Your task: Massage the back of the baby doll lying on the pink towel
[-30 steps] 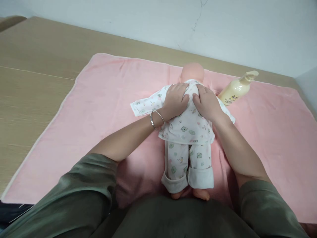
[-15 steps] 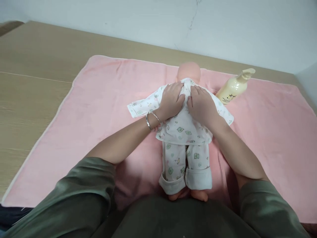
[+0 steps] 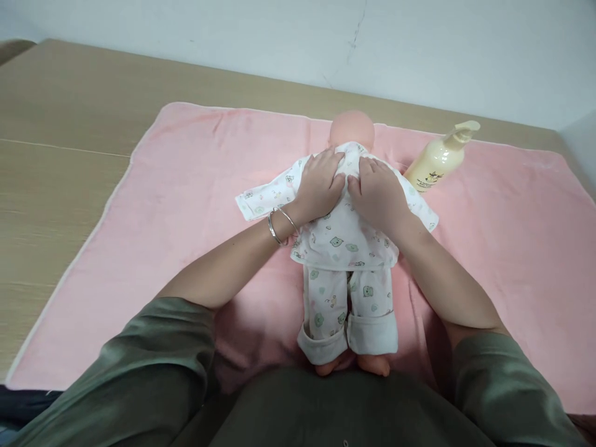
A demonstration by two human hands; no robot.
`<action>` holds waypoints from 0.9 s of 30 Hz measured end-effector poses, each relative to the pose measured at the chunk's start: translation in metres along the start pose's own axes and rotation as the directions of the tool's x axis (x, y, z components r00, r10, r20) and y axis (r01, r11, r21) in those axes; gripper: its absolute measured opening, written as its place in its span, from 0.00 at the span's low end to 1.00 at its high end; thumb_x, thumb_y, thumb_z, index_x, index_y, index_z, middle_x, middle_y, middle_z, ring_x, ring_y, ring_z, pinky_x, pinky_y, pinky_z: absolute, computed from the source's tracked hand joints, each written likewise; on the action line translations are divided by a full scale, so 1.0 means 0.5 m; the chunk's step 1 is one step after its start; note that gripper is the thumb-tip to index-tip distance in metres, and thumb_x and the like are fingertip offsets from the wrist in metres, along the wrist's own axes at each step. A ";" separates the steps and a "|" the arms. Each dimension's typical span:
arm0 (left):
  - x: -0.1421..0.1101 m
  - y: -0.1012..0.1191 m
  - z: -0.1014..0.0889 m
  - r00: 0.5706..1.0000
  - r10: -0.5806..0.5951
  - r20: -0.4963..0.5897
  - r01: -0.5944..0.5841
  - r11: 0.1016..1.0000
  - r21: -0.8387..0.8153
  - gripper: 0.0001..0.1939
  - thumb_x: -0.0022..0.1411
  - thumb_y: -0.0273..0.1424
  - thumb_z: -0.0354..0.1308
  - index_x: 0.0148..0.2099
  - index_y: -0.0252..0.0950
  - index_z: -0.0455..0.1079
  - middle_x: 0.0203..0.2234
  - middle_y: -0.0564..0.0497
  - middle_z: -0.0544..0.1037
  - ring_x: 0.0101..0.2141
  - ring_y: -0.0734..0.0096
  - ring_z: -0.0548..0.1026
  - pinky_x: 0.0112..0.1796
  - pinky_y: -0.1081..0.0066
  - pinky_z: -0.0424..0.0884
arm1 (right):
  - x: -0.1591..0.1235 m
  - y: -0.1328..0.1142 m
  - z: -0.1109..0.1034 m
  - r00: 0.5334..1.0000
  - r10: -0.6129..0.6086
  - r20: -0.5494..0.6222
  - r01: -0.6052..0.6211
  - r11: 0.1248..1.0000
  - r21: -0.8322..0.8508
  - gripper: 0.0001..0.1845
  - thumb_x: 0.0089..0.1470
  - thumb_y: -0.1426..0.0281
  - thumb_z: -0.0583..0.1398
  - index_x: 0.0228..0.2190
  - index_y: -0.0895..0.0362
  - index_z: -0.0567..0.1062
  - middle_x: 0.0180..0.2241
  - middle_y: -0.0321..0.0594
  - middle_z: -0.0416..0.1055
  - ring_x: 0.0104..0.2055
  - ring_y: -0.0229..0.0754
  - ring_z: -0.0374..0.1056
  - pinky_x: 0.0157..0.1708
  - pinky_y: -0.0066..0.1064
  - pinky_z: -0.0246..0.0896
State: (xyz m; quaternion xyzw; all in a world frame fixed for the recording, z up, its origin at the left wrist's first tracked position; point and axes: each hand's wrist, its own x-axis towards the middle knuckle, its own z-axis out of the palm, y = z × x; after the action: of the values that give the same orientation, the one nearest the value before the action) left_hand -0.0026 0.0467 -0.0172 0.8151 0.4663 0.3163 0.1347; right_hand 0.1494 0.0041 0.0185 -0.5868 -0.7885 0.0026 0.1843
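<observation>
A baby doll (image 3: 352, 127) lies with its head away from me and its feet toward my body; no face shows. It wears a white printed top (image 3: 342, 239) and matching trousers (image 3: 326, 298) with turned-up cuffs. My left hand (image 3: 321, 185) rests flat on the left of the upper body, fingers stretched toward the head. On the right side, my right hand (image 3: 378, 195) lies in the same way, its thumb close to the left one. Both press on the cloth without gripping anything. A silver bracelet (image 3: 278, 226) circles my left wrist.
Under the doll a pink blanket (image 3: 186, 198) covers much of the wooden table (image 3: 69, 99). A cream pump bottle (image 3: 435, 162) leans beside the doll's right-hand sleeve. Behind the table rises a pale wall (image 3: 279, 37) with a crack.
The hands have spread slightly apart near the thumbs, and the cloth bunched between them lies flatter. The whole view has shifted a little.
</observation>
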 end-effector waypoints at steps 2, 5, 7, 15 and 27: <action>-0.001 0.000 0.001 1.000 0.001 -0.002 -0.001 1.000 -0.007 0.24 0.70 0.39 0.39 0.62 0.39 0.62 0.62 0.42 0.66 0.64 0.57 0.61 0.65 0.51 0.53 | -0.006 -0.006 0.000 1.000 -0.007 -0.005 0.007 1.000 -0.001 0.26 0.65 0.68 0.47 0.58 0.71 0.63 0.58 0.62 0.63 0.63 0.61 0.56 0.63 0.57 0.50; -0.007 0.008 -0.002 1.000 -0.001 -0.029 0.001 1.000 -0.009 0.23 0.71 0.39 0.39 0.62 0.40 0.63 0.61 0.44 0.68 0.64 0.58 0.61 0.65 0.53 0.53 | 0.007 0.013 0.008 1.000 0.014 0.015 -0.015 0.999 0.040 0.27 0.66 0.65 0.48 0.61 0.68 0.61 0.62 0.59 0.58 0.66 0.60 0.51 0.65 0.58 0.47; -0.011 0.016 -0.006 0.999 0.000 -0.039 -0.001 1.000 -0.007 0.23 0.71 0.38 0.39 0.62 0.39 0.63 0.60 0.43 0.68 0.63 0.58 0.62 0.65 0.53 0.53 | 0.023 0.034 0.015 0.998 0.046 0.041 -0.049 0.997 0.067 0.29 0.66 0.61 0.49 0.62 0.65 0.60 0.64 0.58 0.55 0.67 0.61 0.47 0.65 0.60 0.44; -0.006 0.015 -0.011 1.000 -0.002 -0.001 0.002 1.000 -0.004 0.23 0.67 0.33 0.41 0.60 0.35 0.63 0.60 0.41 0.68 0.63 0.57 0.62 0.64 0.54 0.55 | 0.016 0.018 -0.004 0.999 -0.010 0.043 0.010 1.000 0.015 0.24 0.65 0.65 0.49 0.57 0.67 0.64 0.56 0.59 0.64 0.60 0.63 0.58 0.60 0.59 0.53; -0.016 0.036 -0.016 1.000 0.004 -0.011 -0.004 1.000 -0.013 0.22 0.68 0.35 0.42 0.60 0.37 0.62 0.59 0.43 0.69 0.60 0.55 0.64 0.64 0.52 0.53 | 0.045 0.063 0.008 0.999 0.037 0.011 -0.038 0.987 0.155 0.23 0.60 0.61 0.55 0.53 0.59 0.64 0.52 0.52 0.67 0.54 0.60 0.63 0.53 0.54 0.61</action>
State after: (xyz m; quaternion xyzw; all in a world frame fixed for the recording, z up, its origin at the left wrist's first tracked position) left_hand 0.0014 0.0300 -0.0049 0.8133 0.4634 0.3241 0.1371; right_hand 0.1719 0.0354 0.0144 -0.5855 -0.7754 0.0696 0.2260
